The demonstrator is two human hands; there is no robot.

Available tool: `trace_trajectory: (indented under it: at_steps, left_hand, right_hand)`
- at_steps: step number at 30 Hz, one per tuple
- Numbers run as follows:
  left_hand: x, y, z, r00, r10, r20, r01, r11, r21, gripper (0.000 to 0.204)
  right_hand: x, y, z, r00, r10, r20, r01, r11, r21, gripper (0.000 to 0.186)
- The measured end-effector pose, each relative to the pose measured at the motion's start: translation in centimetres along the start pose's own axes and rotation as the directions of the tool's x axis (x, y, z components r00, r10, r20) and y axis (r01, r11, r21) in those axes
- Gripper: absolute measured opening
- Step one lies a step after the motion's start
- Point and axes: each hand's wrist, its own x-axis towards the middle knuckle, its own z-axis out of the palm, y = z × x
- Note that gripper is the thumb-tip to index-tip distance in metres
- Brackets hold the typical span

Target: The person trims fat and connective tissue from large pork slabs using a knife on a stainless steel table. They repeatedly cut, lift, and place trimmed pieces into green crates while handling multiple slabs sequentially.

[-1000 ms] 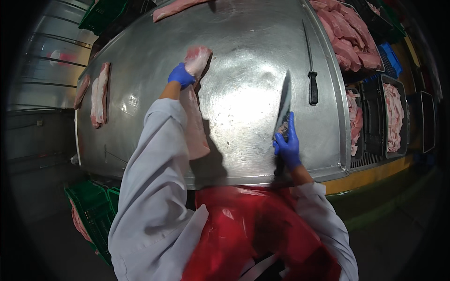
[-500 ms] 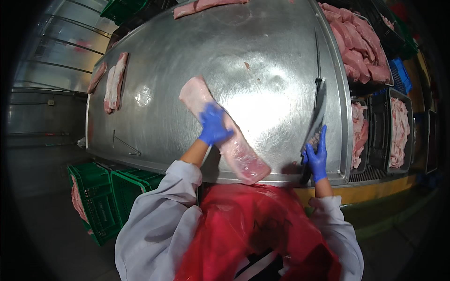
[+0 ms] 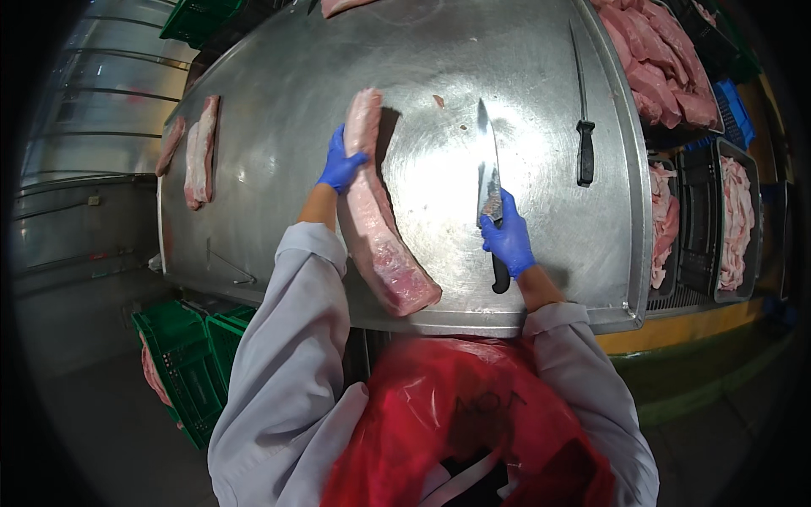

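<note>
A long, pale pink slab of meat (image 3: 380,237) lies slightly curved on the steel table (image 3: 279,76). My left hand (image 3: 342,165) in a blue glove grips the slab along its left side near the far end. My right hand (image 3: 507,237), gloved in blue as well, is wrapped round a large knife (image 3: 488,160); its blade points away from me over the table, to the right of the slab, and its black handle shows below my fingers. Farther right lies a thin rod (image 3: 585,148) with a black handle.
Meat strips (image 3: 201,152) lie at the table's left, another piece (image 3: 342,5) at the far edge. Bins of meat (image 3: 659,59) line the right side, with smaller black tubs (image 3: 733,224) nearer me and a blue crate (image 3: 735,110). Green crates (image 3: 177,372) stand at the lower left.
The slab has been turned more lengthwise and slightly curved, my left hand shifting to its far left side. My right hand has moved the knife leftward from beside the rod.
</note>
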Motion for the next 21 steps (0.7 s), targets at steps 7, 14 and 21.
trace_trajectory:
  at_steps: [7, 14, 21]
  left_hand:
    - [2.6, 1.9, 3.7, 0.983, 0.160, 0.093, -0.183, 0.768, 0.613, 0.077]
    - [2.7, 0.5, 2.2, 0.951, 0.263, 0.161, -0.308, 0.788, 0.533, 0.077]
    - [2.6, 1.2, 2.1, 0.956, 0.257, 0.142, -0.293, 0.820, 0.492, 0.083]
  right_hand:
    - [8.1, -5.1, 4.7, 0.996, 0.012, 0.094, 0.007, 0.978, -0.206, 0.086]
    - [17.5, -10.6, 10.4, 0.991, -0.045, 0.127, 0.070, 0.977, -0.201, 0.086]
    - [17.3, -8.3, 13.3, 0.990, -0.053, 0.133, 0.107, 0.892, -0.440, 0.088]
